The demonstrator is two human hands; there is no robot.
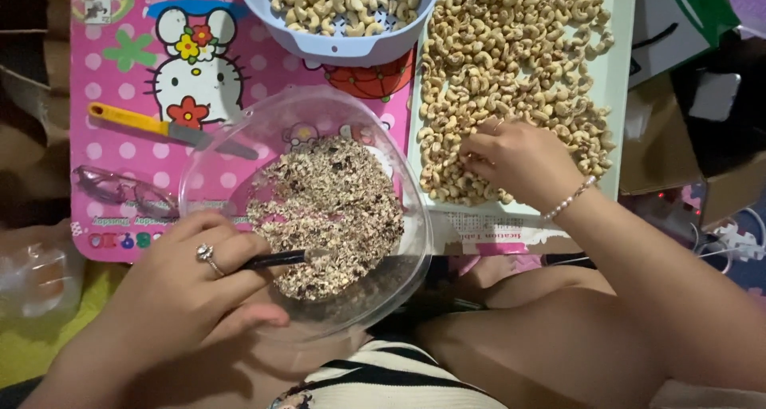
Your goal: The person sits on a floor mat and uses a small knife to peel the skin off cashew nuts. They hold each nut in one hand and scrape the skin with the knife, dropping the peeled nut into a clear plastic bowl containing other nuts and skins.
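Observation:
My left hand, with a ring on one finger, is shut on a small black-handled knife whose tip reaches over a clear plastic bowl filled with brown and white husk peelings. My right hand, a bead bracelet at its wrist, rests fingers-down on a heap of cashew nuts spread over a white tray; its fingertips are closed among the nuts near the tray's left side.
A pale blue bowl of peeled cashews stands at the top middle. A yellow-handled knife and pink-framed glasses lie on a pink cartoon-print mat. Cardboard boxes sit at the right.

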